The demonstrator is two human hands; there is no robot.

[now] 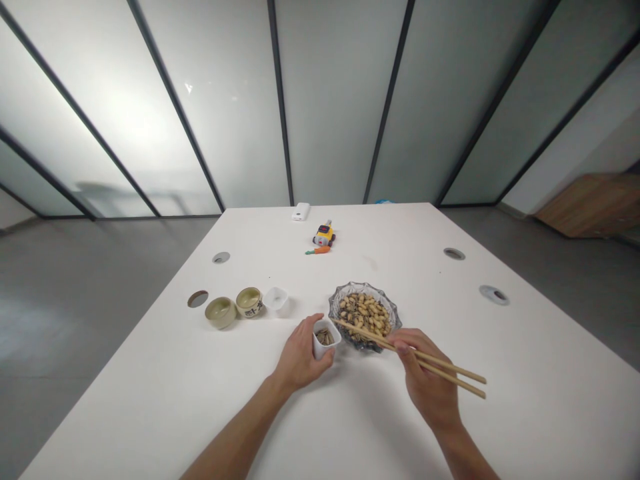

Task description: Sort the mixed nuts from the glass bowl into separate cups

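Curling around a small white cup point(321, 350), the left hand point(301, 355) is keeping its fingers and thumb partly open to the cup's width, grasping it by the sides with a fingertip reaching the rim. The cup is containing striped seeds point(325, 337) and sitting at about 8 o'clock from the faceted clear glass bowl point(393, 311), just beside it. The right hand point(430, 387), at between 4 and 5 o'clock from the bowl, is closing its fingers around a pair of pale wooden chopsticks point(465, 373). These are slanting across the bowl, their tips pointing toward 9 o'clock and hovering by the rim nearest the cup; whether they are pinching anything is too small to tell. The glass bowl is holding tan shelled-looking nuts point(375, 313) mixed with dark striped seeds.

At 9 o'clock from the bowl, an empty translucent white cup point(277, 302) is standing near two round olive-green ceramic bowls point(249, 302) point(221, 313), the closer one showing dark markings. At 11 o'clock, a yellow, grey and black toy vehicle point(324, 234) is resting just beyond an orange carrot-shaped piece with a green end point(319, 251), and a white rectangular device point(301, 212) is lying farther along. Everything is resting on a white table point(150, 400).
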